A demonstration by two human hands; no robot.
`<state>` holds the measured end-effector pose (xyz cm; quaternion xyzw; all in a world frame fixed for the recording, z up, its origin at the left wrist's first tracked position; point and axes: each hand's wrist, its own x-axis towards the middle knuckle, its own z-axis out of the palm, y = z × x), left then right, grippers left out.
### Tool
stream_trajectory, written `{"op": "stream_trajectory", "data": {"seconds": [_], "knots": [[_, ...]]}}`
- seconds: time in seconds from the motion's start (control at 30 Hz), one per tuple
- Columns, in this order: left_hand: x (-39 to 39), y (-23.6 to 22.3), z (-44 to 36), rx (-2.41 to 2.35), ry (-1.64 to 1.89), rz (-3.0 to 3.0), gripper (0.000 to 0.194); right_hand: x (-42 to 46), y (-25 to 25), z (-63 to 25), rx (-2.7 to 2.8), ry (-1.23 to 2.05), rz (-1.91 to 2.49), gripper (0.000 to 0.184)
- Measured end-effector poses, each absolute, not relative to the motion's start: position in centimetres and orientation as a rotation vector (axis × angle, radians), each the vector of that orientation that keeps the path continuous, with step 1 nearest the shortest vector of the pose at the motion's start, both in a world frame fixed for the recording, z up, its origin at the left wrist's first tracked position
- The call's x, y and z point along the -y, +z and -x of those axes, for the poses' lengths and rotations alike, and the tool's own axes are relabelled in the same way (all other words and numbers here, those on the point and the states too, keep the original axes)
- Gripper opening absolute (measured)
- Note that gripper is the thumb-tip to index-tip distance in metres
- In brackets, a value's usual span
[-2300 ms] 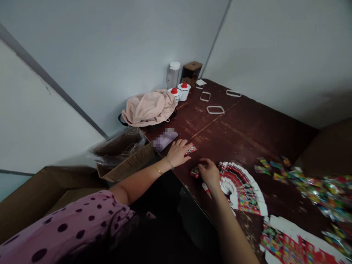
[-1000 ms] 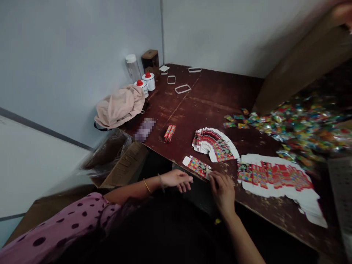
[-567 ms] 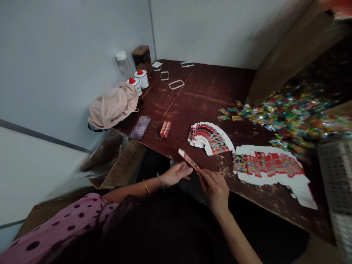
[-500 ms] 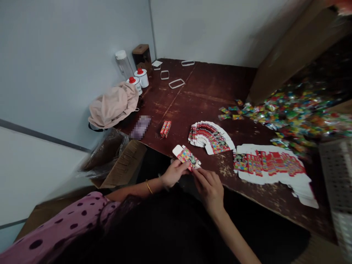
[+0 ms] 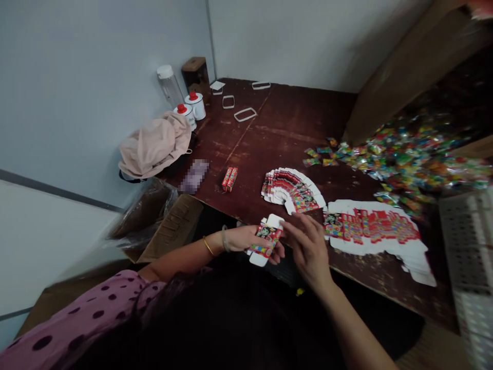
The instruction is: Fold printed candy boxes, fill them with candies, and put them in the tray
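Observation:
A small printed carton (image 5: 266, 237), red and multicoloured with white end flaps standing out, is held over the table's front edge by my left hand (image 5: 246, 239). The fingers of that hand wrap round its lower side. My right hand (image 5: 313, 252) is just to the right of the carton, fingers apart and fingertips close to its upper flap; whether they touch it I cannot tell. Beyond the hands, a fan of flat cartons (image 5: 295, 189) lies on the table. Further right is an overlapping row of more flat cartons (image 5: 372, 226).
Two small red boxes (image 5: 230, 179) stand together on the dark table (image 5: 292, 118). Wrapped candies (image 5: 408, 159) spill from a large cardboard box (image 5: 385, 77) at right, beside a white perforated basket (image 5: 464, 231). White-lidded mugs (image 5: 197, 107) and a pink cloth bag (image 5: 154, 144) are at left.
The carton has turned in my left hand, so its white flaps now point up and down. My right hand has come away from its lower end and moved right, its fingers spreading.

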<state>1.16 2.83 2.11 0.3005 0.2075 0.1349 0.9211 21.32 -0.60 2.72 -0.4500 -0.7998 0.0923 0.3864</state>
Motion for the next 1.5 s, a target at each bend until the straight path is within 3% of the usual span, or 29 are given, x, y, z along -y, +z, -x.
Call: {"op": "stream_trajectory", "data": {"seconds": [0.2,0.4,0.6,0.7,0.8,0.97,1.17,1.3,1.5], "knots": [[-1.6,1.0,-2.4,-0.700,0.327,-0.727,0.030,1.9,2.7,-19.1,1.829,0.869,1.322,0.017],[-1.9,2.5,-2.0,-0.556,0.186,-0.750,0.035,0.0,4.6,-21.0,1.956,1.403,1.079,0.023],[-2.3,2.0,-3.0,-0.958,0.614,-1.127,0.043,-0.1,3.9,-21.2,1.669,1.199,1.202,0.022],[-1.5,1.4,-3.3,-1.064,0.823,-1.211,0.039,1.3,2.7,-20.0,1.322,1.196,1.272,0.035],[-0.4,1.2,-3.2,-1.030,0.933,-1.214,0.055,2.9,2.0,-19.0,0.962,1.261,1.280,0.043],[0.8,0.8,-2.9,-1.011,0.841,-1.291,0.045,5.0,1.6,-18.2,0.786,1.261,1.346,0.030],[2.9,0.5,-1.4,-0.989,0.653,-1.229,0.042,6.8,1.0,-18.2,0.902,1.350,1.465,0.028],[3.9,1.2,-0.2,-0.989,0.527,-1.263,0.030,8.1,0.3,-17.8,1.042,1.448,1.452,0.037],[3.4,1.6,-0.5,-1.130,0.643,-0.974,0.020,8.3,0.3,-17.3,0.678,1.654,1.369,0.045]]}}
